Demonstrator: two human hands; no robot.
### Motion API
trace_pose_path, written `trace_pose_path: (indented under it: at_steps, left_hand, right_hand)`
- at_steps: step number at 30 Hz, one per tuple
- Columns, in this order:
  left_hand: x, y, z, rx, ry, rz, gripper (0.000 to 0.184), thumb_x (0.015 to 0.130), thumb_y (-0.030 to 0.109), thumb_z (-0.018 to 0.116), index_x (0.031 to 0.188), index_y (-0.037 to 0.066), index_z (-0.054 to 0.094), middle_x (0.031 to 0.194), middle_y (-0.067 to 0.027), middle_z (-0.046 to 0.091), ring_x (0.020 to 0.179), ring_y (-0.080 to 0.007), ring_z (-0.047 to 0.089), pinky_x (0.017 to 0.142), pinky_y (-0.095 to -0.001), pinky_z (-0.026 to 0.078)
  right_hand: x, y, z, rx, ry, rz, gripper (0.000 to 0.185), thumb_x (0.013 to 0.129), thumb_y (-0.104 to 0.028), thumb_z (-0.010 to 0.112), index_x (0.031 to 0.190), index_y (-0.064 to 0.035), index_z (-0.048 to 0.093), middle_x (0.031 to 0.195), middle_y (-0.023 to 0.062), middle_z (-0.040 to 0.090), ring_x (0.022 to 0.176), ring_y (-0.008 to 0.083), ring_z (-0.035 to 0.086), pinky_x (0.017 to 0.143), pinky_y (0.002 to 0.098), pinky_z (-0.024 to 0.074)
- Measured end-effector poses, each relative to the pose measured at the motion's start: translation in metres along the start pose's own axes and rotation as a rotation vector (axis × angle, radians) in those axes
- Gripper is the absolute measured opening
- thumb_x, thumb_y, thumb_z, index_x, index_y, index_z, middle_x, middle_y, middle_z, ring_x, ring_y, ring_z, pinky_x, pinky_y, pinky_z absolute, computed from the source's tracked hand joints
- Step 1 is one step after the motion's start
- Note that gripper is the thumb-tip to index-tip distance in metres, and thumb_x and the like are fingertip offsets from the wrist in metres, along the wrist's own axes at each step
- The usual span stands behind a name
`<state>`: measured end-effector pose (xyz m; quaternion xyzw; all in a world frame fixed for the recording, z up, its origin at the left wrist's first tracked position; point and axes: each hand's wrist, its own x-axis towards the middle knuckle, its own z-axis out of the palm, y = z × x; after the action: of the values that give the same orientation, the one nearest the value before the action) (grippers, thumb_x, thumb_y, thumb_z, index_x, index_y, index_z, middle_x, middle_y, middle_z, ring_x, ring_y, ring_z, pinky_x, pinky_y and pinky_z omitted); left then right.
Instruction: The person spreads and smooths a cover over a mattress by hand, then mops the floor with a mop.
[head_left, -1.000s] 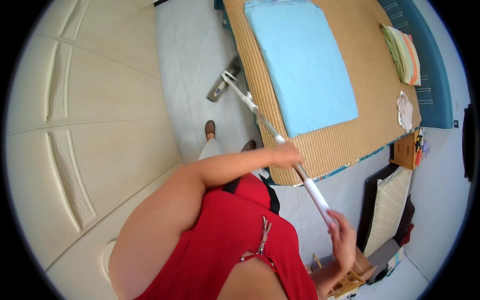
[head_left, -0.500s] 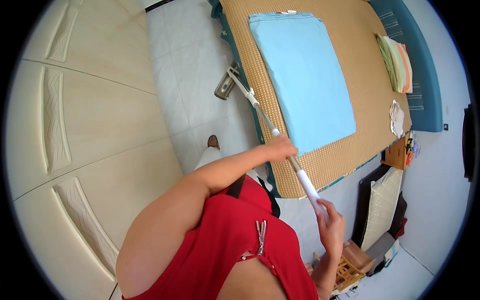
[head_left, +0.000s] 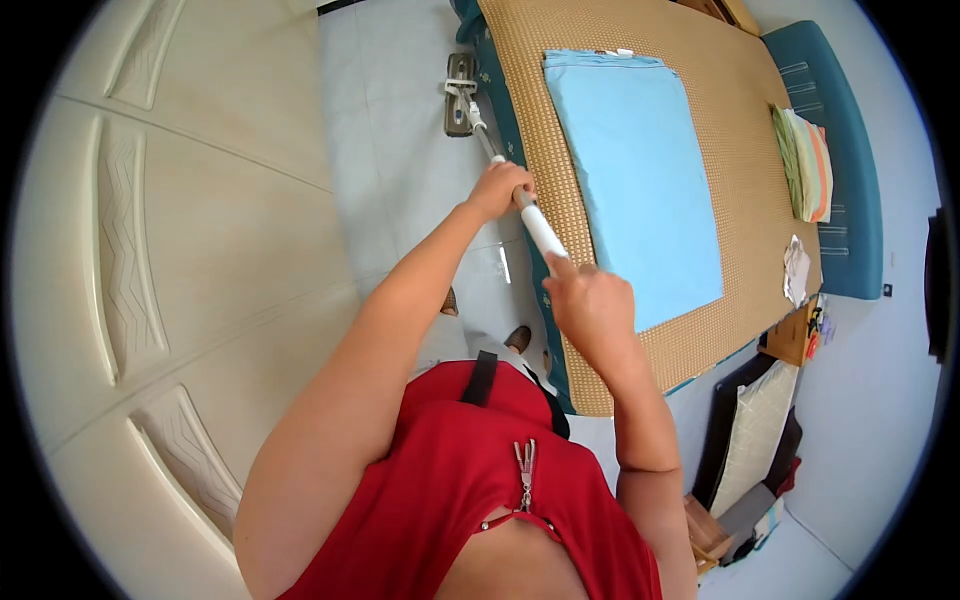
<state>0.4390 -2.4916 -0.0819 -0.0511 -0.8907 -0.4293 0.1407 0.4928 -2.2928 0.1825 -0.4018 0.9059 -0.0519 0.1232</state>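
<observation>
A flat mop's head [head_left: 459, 118] lies on the pale tiled floor beside the bed's skirt. Its silver and white pole [head_left: 543, 232] slants down toward me. My left hand [head_left: 500, 190] is wrapped round the metal part of the pole. Closer to my body, my right hand [head_left: 592, 303] grips the white end section, with its thumb along the top. Just right of the pole, a folded light blue cloth [head_left: 640, 190] lies on the woven mat [head_left: 735, 150] that covers the bed.
Cream wardrobe doors [head_left: 230, 230] line the left side. A blue headboard [head_left: 850, 170], striped pillows [head_left: 805, 165] and a crumpled pale cloth [head_left: 796, 270] are at the bed's far side. A wooden cabinet [head_left: 790, 332] and a dark-framed padded seat [head_left: 752, 435] stand at the right.
The mop head has moved forward along the floor, away from me, and turned lengthwise to the bed. Both hands have moved forward and left with the pole. A second shoe now shows.
</observation>
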Motion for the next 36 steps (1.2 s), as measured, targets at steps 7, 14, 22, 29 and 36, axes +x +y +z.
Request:
trace_pose_path:
  at_steps: [7, 14, 22, 29, 36]
  left_hand:
    - [-0.061, 0.052, 0.01, -0.044, -0.026, 0.007, 0.023, 0.079, 0.032, 0.074, 0.073, 0.015, 0.06, 0.076, -0.002, 0.062, 0.084, -0.0261, 0.057, 0.083, -0.0416, 0.039]
    - [-0.049, 0.115, 0.031, -0.15, -0.61, 0.211, 0.007, 0.076, 0.014, 0.069, 0.081, 0.014, 0.063, 0.072, -0.0063, 0.066, 0.077, -0.0304, 0.064, 0.076, -0.0433, 0.044]
    - [-0.008, 0.156, 0.02, -0.177, -0.791, 0.472, 0.014, 0.074, 0.014, 0.068, 0.087, 0.015, 0.064, 0.07, -0.0098, 0.066, 0.074, -0.033, 0.067, 0.064, -0.0478, 0.049]
    - [0.04, 0.082, -0.017, -0.086, -0.668, 0.293, 0.021, 0.069, 0.009, 0.07, 0.089, 0.014, 0.065, 0.078, -0.0102, 0.068, 0.08, -0.0333, 0.067, 0.069, -0.0478, 0.051]
    - [0.127, -0.06, -0.047, -0.047, -0.467, 0.192, 0.021, 0.07, 0.004, 0.071, 0.088, 0.015, 0.067, 0.087, -0.0077, 0.069, 0.087, -0.0302, 0.065, 0.075, -0.0435, 0.05]
  right_hand:
    - [-0.068, -0.018, -0.032, 0.132, -0.12, 0.143, 0.035, 0.08, -0.019, 0.073, 0.114, -0.0118, 0.066, 0.072, 0.0135, 0.064, 0.061, 0.0331, 0.064, 0.057, 0.0432, 0.0504]
    - [-0.141, -0.003, -0.064, 0.413, -0.104, 0.528, 0.034, 0.084, -0.008, 0.068, 0.118, -0.0079, 0.066, 0.092, 0.0191, 0.069, 0.081, 0.0349, 0.068, 0.072, 0.0398, 0.0523]
    - [-0.153, -0.041, -0.11, 0.487, -0.052, 0.886, 0.031, 0.088, -0.001, 0.061, 0.119, -0.0009, 0.065, 0.081, 0.0129, 0.062, 0.069, 0.0174, 0.057, 0.065, 0.0291, 0.0464]
    - [-0.056, -0.026, -0.101, 0.399, -0.082, 0.637, 0.03, 0.087, -0.006, 0.064, 0.117, -0.0028, 0.066, 0.093, 0.024, 0.069, 0.08, 0.0328, 0.07, 0.071, 0.0369, 0.0518]
    - [0.098, 0.009, -0.062, 0.348, 0.005, 0.371, 0.032, 0.086, -0.011, 0.066, 0.118, -0.0087, 0.066, 0.091, 0.023, 0.068, 0.077, 0.0394, 0.067, 0.069, 0.0421, 0.0529]
